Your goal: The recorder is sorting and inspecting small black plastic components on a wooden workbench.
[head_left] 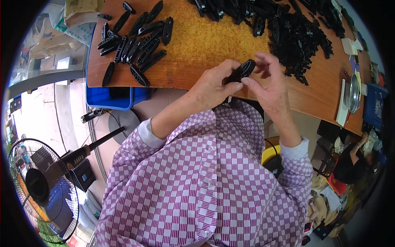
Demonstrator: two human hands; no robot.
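Observation:
Over the table's near edge, my left hand (216, 80) is closed round a long, narrow black plastic part (245, 68) with rounded ends and pale lines on its upper face. My left thumb and fingers cover its lower end. My right hand (269, 84) is just to the right, its thumb against the part's near side and its fingers curled but apart. Whether anything small is in those fingers I cannot make out. At the left of the table lie several similar black parts (149, 49) in a loose group.
A heap of small black pieces (300, 41) covers the wooden table's (205, 37) right side, with larger black parts (214, 9) along the back. A metal dish (353, 92) stands at far right. A blue bin (117, 99) sits below; a fan (41, 185) stands left. Another person (349, 164) is at right.

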